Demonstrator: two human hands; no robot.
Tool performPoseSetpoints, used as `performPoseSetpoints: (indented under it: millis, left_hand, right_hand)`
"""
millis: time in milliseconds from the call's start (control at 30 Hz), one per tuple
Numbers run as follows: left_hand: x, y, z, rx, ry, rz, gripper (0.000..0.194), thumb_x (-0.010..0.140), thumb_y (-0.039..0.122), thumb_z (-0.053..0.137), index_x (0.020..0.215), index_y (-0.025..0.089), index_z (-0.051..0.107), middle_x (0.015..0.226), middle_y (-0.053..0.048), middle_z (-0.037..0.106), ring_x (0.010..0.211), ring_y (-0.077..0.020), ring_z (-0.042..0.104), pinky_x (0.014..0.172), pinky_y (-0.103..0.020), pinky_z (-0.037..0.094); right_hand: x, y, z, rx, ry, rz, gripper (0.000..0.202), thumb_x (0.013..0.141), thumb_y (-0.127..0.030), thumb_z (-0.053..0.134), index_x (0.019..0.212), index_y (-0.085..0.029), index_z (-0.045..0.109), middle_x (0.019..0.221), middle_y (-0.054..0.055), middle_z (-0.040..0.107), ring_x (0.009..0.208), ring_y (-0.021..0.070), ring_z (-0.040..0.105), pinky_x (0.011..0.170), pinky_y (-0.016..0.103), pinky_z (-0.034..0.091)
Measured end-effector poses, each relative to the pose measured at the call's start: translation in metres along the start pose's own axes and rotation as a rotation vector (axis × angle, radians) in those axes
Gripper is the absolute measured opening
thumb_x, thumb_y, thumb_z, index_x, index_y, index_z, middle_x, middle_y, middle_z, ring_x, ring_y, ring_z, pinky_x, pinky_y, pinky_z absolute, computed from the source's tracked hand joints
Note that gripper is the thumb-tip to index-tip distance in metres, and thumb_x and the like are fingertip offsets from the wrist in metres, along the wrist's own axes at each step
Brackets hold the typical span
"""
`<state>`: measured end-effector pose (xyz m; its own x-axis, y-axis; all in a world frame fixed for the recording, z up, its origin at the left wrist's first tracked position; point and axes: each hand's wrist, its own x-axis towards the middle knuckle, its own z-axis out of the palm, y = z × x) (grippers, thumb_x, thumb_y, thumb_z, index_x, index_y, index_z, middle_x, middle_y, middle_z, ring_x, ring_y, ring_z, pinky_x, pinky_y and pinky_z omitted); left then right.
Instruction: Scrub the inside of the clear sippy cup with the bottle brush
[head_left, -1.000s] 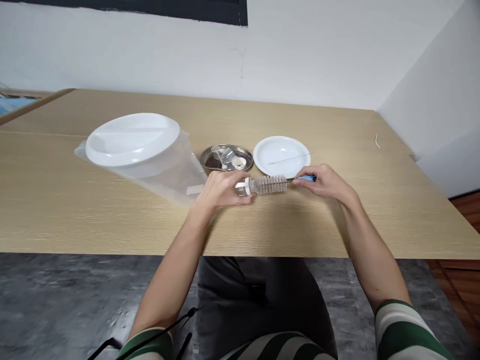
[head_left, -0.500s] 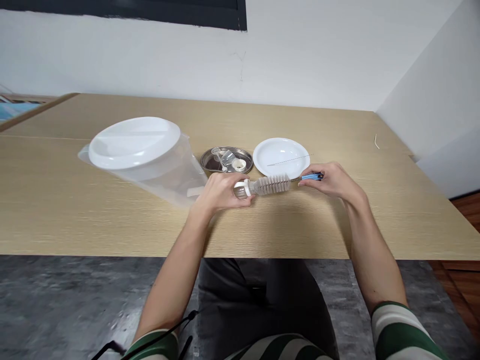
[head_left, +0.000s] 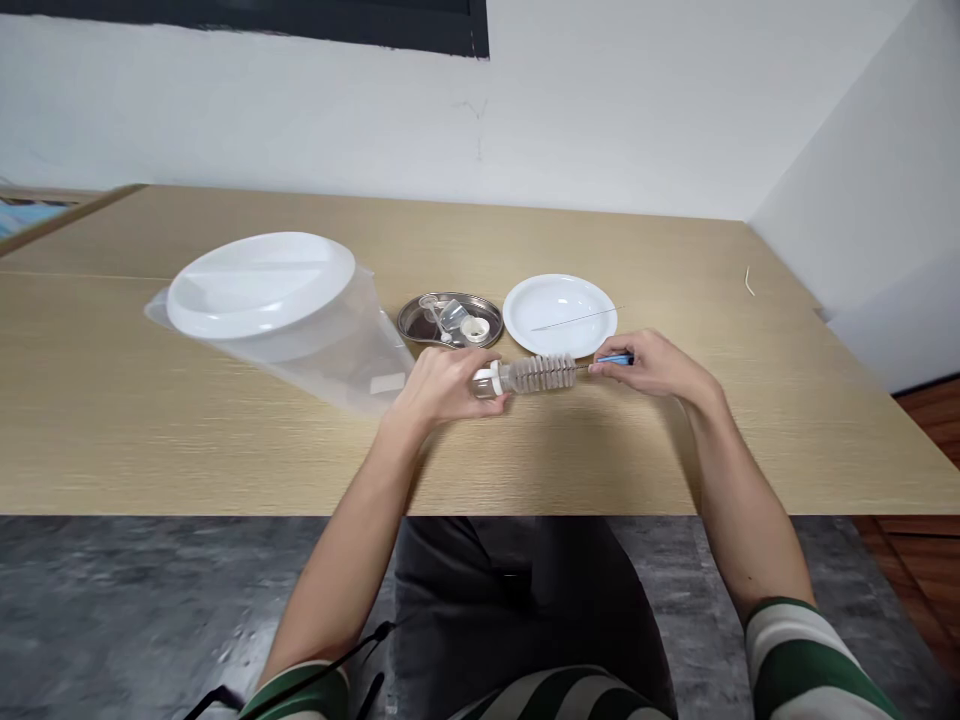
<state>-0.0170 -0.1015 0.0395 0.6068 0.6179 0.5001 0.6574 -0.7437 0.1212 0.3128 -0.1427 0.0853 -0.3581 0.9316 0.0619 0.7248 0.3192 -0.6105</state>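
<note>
My left hand [head_left: 454, 385] is wrapped round a small clear container with a white ring [head_left: 495, 377], probably a bottle, most of which the fingers hide. A bottle brush [head_left: 541, 374] with pale bristles lies level, its bristled end at the ringed mouth. I cannot tell how far the tip reaches inside. My right hand [head_left: 637, 362] pinches the brush by its blue handle, just right of the twisted wire stem. Behind the brush stands a white plate [head_left: 559, 285], with a thin wire-like rod [head_left: 574, 320] lying across it.
A translucent pitcher [head_left: 322, 365] with a white lid [head_left: 262, 285] stands left of my left hand. Beyond that hand, a round metal tray [head_left: 409, 325] holds a white ring-shaped piece [head_left: 475, 329] and small clear parts. A short bent white piece [head_left: 749, 281] lies at the table's far right.
My right hand has shifted slightly left, and its fingers now sit further forward on the brush, covering more of the blue handle. My left hand keeps its hold.
</note>
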Motion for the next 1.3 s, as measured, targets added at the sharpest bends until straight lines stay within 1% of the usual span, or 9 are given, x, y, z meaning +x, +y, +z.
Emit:
performPoseSetpoints:
  millis: [267, 467, 533, 667, 867, 933, 1067, 1200, 1300]
  left_hand:
    - [0.002, 0.002, -0.007, -0.116, -0.058, -0.111, 0.037, 0.069, 0.042, 0.078, 0.101, 0.022, 0.078, 0.086, -0.005, 0.08, 0.075, -0.0247, 0.075, 0.067, -0.032, 0.052]
    - [0.0, -0.004, -0.004, -0.102, -0.025, -0.088, 0.037, 0.071, 0.046, 0.077, 0.099, 0.022, 0.077, 0.089, -0.006, 0.08, 0.075, -0.0244, 0.075, 0.065, -0.032, 0.052]
    - [0.0, -0.003, -0.003, -0.066, -0.02, -0.059, 0.039, 0.072, 0.047, 0.076, 0.101, 0.021, 0.077, 0.089, -0.006, 0.08, 0.074, -0.0245, 0.075, 0.064, -0.033, 0.052]
    - [0.001, 0.001, -0.001, 0.015, -0.005, 0.012, 0.042, 0.073, 0.047, 0.074, 0.104, 0.019, 0.077, 0.081, -0.006, 0.079, 0.069, -0.0244, 0.073, 0.059, -0.032, 0.049]
    - [0.0, 0.002, 0.002, 0.063, 0.026, 0.053, 0.043, 0.074, 0.047, 0.073, 0.105, 0.017, 0.077, 0.079, -0.006, 0.079, 0.064, -0.0239, 0.072, 0.055, -0.032, 0.046]
    - [0.0, 0.002, 0.001, 0.029, 0.026, 0.041, 0.042, 0.074, 0.047, 0.073, 0.104, 0.018, 0.078, 0.079, -0.006, 0.078, 0.066, -0.0236, 0.073, 0.056, -0.032, 0.047]
    - [0.0, 0.0, -0.003, -0.046, 0.013, -0.004, 0.039, 0.073, 0.046, 0.074, 0.102, 0.019, 0.077, 0.084, -0.006, 0.079, 0.072, -0.0238, 0.074, 0.062, -0.032, 0.051]
    - [-0.001, -0.005, -0.002, -0.046, 0.019, -0.034, 0.04, 0.071, 0.045, 0.076, 0.102, 0.019, 0.078, 0.084, -0.006, 0.08, 0.072, -0.025, 0.075, 0.063, -0.033, 0.052]
    - [0.0, -0.006, -0.001, -0.058, 0.018, -0.036, 0.04, 0.071, 0.044, 0.076, 0.102, 0.019, 0.078, 0.082, -0.005, 0.08, 0.072, -0.0244, 0.075, 0.063, -0.032, 0.053]
  right_hand:
    - [-0.005, 0.003, -0.006, -0.061, 0.136, -0.012, 0.029, 0.088, -0.052, 0.072, 0.099, -0.027, 0.081, 0.089, 0.003, 0.08, 0.079, 0.0223, 0.07, 0.072, 0.033, 0.048]
    - [-0.007, 0.004, -0.006, -0.093, 0.186, -0.027, 0.026, 0.089, -0.05, 0.071, 0.096, -0.027, 0.081, 0.087, 0.002, 0.079, 0.075, 0.0198, 0.067, 0.074, 0.034, 0.047]
    - [-0.007, 0.003, -0.005, -0.083, 0.172, -0.022, 0.027, 0.09, -0.051, 0.07, 0.095, -0.026, 0.081, 0.085, 0.002, 0.078, 0.071, 0.0181, 0.064, 0.07, 0.032, 0.044]
    - [-0.003, 0.001, -0.003, 0.003, 0.015, 0.016, 0.032, 0.092, -0.052, 0.066, 0.096, -0.023, 0.081, 0.083, 0.002, 0.077, 0.064, 0.0149, 0.058, 0.061, 0.029, 0.038]
    - [0.001, -0.003, -0.002, 0.015, -0.108, -0.004, 0.043, 0.093, -0.057, 0.061, 0.093, -0.019, 0.082, 0.077, 0.004, 0.075, 0.067, 0.0159, 0.058, 0.065, 0.028, 0.04]
    - [0.0, -0.003, -0.004, -0.009, -0.091, -0.006, 0.043, 0.092, -0.057, 0.061, 0.097, -0.02, 0.082, 0.078, 0.004, 0.076, 0.07, 0.0176, 0.06, 0.066, 0.028, 0.041]
    - [-0.006, -0.002, -0.01, -0.063, 0.009, 0.009, 0.037, 0.089, -0.055, 0.066, 0.103, -0.025, 0.083, 0.079, 0.003, 0.077, 0.071, 0.0188, 0.063, 0.066, 0.028, 0.042]
    - [-0.01, 0.001, -0.016, -0.103, 0.062, 0.04, 0.036, 0.089, -0.056, 0.067, 0.102, -0.026, 0.083, 0.081, 0.001, 0.078, 0.066, 0.0166, 0.061, 0.065, 0.029, 0.042]
    - [-0.012, 0.003, -0.018, -0.095, 0.06, 0.044, 0.036, 0.09, -0.057, 0.067, 0.099, -0.025, 0.082, 0.081, 0.0, 0.077, 0.064, 0.0148, 0.058, 0.065, 0.029, 0.041]
